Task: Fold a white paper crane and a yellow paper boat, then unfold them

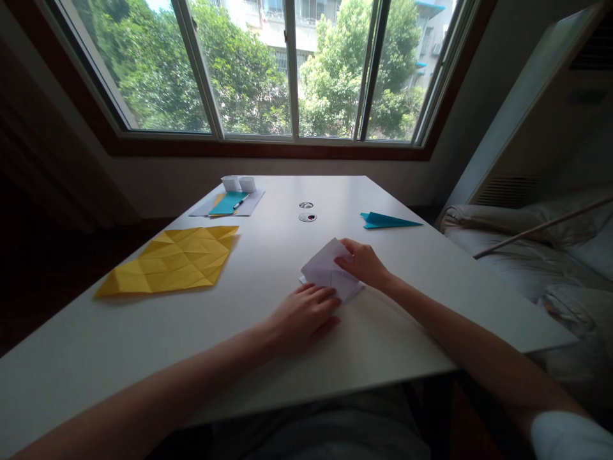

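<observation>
A partly folded white paper (pixel 325 267) lies on the white table (pixel 268 358) in front of me. My right hand (pixel 364 262) pinches its upper right flap and lifts it. My left hand (pixel 306 314) rests flat on the table, fingertips pressing the paper's near edge. A creased yellow sheet (pixel 173 259) lies unfolded to the left, well apart from both hands.
A blue folded paper plane (pixel 385 221) sits at the far right. Blue and pale sheets with a pen (pixel 230 203) and two small white boxes (pixel 238 184) lie at the far left. Two round holes (pixel 307 211) mark the table's middle. A bed (pixel 541 255) stands to the right.
</observation>
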`<move>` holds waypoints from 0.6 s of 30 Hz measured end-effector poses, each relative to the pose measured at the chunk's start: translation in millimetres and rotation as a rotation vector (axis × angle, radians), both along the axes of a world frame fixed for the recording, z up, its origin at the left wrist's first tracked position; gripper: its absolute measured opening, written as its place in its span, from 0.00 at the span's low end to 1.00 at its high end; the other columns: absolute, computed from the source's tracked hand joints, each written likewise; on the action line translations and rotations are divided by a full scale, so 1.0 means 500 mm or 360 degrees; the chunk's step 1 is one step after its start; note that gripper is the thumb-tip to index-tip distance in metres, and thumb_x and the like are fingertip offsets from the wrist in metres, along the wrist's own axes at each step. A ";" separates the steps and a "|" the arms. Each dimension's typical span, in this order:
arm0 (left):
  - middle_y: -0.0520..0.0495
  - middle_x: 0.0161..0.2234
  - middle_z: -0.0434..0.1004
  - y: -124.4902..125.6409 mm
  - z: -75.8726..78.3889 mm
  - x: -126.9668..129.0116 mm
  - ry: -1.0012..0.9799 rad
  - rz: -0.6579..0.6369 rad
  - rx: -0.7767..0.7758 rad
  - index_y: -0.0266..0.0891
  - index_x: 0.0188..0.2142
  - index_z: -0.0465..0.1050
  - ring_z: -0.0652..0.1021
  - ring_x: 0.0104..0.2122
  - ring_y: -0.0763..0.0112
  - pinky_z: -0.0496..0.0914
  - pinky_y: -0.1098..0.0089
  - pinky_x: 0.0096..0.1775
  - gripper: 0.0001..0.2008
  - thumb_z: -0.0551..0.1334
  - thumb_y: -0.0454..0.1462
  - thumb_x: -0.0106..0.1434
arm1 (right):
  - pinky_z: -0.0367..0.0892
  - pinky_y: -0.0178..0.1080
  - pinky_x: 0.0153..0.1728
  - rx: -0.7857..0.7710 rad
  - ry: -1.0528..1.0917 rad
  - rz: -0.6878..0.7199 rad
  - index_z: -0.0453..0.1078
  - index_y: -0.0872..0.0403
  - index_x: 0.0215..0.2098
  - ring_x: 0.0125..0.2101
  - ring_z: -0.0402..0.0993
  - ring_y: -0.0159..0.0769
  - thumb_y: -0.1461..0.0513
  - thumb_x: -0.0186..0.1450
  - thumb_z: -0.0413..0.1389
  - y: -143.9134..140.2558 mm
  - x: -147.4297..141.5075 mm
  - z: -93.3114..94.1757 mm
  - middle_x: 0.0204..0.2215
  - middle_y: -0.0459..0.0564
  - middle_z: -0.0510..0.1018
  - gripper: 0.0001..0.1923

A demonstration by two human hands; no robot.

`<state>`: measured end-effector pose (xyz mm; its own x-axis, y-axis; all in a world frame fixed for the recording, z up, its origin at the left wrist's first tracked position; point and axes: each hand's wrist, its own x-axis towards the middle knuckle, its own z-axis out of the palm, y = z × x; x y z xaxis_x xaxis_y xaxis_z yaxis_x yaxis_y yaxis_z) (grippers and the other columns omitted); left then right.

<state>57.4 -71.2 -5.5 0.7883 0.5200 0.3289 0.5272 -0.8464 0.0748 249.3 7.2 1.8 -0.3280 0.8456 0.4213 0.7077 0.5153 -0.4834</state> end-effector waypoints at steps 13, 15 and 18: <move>0.53 0.22 0.71 0.107 0.012 -0.060 -0.0618 0.0817 -0.0474 0.37 0.26 0.71 0.69 0.22 0.74 0.62 0.74 0.26 0.08 0.58 0.40 0.54 | 0.59 0.31 0.27 0.0108 -0.0140 0.0274 0.67 0.55 0.29 0.25 0.66 0.30 0.62 0.61 0.51 -0.020 -0.016 0.004 0.26 0.47 0.73 0.06; 0.54 0.20 0.69 0.109 0.005 -0.061 -0.0614 0.0858 -0.0459 0.37 0.23 0.70 0.68 0.21 0.75 0.59 0.75 0.24 0.08 0.57 0.39 0.53 | 0.59 0.31 0.27 0.0085 -0.0195 0.0262 0.67 0.55 0.31 0.26 0.67 0.30 0.61 0.61 0.52 -0.021 -0.010 0.007 0.28 0.48 0.73 0.05; 0.54 0.20 0.68 0.111 0.000 -0.063 -0.0601 0.0896 -0.0424 0.37 0.23 0.69 0.67 0.21 0.75 0.58 0.75 0.24 0.08 0.56 0.39 0.53 | 0.59 0.31 0.27 -0.0021 -0.0287 0.0195 0.68 0.55 0.34 0.27 0.67 0.30 0.61 0.59 0.55 -0.017 0.005 0.005 0.29 0.48 0.74 0.06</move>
